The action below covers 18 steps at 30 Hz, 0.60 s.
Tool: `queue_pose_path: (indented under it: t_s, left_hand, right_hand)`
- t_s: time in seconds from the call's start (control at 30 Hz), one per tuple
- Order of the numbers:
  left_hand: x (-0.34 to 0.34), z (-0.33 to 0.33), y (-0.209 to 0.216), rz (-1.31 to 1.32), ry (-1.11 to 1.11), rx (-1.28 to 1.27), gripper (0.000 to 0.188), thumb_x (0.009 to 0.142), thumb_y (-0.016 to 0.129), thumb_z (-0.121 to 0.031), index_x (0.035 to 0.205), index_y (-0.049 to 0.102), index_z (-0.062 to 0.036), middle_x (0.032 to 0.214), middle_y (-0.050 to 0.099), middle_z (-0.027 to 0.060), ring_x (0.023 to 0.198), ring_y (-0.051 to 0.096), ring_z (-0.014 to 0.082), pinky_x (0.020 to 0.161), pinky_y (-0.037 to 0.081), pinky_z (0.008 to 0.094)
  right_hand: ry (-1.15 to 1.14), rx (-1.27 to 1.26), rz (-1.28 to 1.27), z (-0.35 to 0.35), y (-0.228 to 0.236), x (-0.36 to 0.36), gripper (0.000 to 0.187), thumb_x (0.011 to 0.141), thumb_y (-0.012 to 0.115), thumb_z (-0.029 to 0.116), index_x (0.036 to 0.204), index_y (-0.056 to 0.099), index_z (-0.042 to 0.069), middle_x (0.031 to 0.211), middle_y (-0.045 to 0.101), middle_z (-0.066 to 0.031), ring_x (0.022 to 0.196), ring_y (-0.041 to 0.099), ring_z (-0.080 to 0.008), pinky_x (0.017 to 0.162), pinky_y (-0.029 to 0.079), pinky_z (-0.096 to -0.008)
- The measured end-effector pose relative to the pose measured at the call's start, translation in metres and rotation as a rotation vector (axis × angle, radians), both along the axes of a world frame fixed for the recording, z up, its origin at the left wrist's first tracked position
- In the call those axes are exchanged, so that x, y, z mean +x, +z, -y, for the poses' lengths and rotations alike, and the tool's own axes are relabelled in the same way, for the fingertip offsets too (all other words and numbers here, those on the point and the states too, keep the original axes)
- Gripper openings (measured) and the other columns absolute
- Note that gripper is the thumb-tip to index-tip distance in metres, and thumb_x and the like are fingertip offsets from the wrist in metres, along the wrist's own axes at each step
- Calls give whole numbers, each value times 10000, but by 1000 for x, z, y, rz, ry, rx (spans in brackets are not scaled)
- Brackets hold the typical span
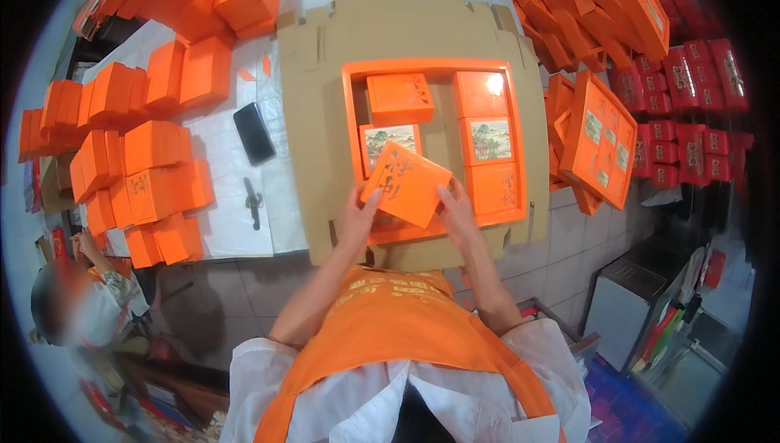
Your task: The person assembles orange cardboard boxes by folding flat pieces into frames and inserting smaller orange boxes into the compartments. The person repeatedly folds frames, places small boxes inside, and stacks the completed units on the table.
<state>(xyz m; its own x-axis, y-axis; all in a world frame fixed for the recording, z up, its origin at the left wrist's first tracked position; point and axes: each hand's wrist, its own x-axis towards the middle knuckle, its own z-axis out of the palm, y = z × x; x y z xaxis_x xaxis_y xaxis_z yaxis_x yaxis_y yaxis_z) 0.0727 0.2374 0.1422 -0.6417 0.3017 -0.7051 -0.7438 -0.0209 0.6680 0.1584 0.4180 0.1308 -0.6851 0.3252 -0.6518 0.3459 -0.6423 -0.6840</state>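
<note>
Between both hands I hold a small orange box [409, 185] with dark brush writing, tilted above the near left part of a large orange tray [351, 110]. My left hand [357, 214] grips its left side, and my right hand [458, 213] its right side. Along the tray's right side sit a plain orange box [481, 95], a box with a landscape picture [491, 141] and another orange box [492, 188]. At the left, one orange box [400, 98] rests askew near the far corner. Below it lies a second landscape box [387, 141], partly covered by the held box.
Flattened brown cardboard [317, 53] lies under the tray. To the left are a black phone [255, 133], a dark tool [253, 202] and rows of orange boxes [169, 168]. Stacked orange trays [600, 144] and red boxes [691, 146] stand right. Another person [89, 301] is at lower left.
</note>
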Motion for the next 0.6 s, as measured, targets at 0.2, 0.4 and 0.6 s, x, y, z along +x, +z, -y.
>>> queue_pose_path:
  t_s: [0.2, 0.4, 0.6]
  left_hand:
    - [-9, 11, 22, -197, -336, 90, 561, 817, 639, -259, 1267, 390, -36, 1000, 561, 61, 915, 531, 138, 798, 436, 264]
    - [-46, -17, 47, -807, -599, -94, 559, 810, 634, -186, 1282, 384, -20, 1148, 496, 107, 1019, 486, 198, 876, 412, 318]
    - [-3, -9, 13, -990, -494, -387, 644, 749, 669, -295, 1281, 399, -53, 1234, 428, 170, 1148, 415, 297, 962, 335, 404]
  right_hand:
    - [465, 120, -67, -38, 30, 3, 781, 797, 658, 190, 1396, 168, 81, 1179, 482, -103, 1030, 498, -151, 816, 434, -291]
    - [462, 143, -134, -24, 29, 7, 554, 810, 648, 197, 1276, 377, 70, 1174, 501, -89, 1042, 509, -174, 826, 461, -332]
    - [-263, -414, 44, 21, -16, 54, 323, 840, 618, 183, 1116, 487, 77, 1015, 563, -55, 883, 553, -187, 751, 491, -328]
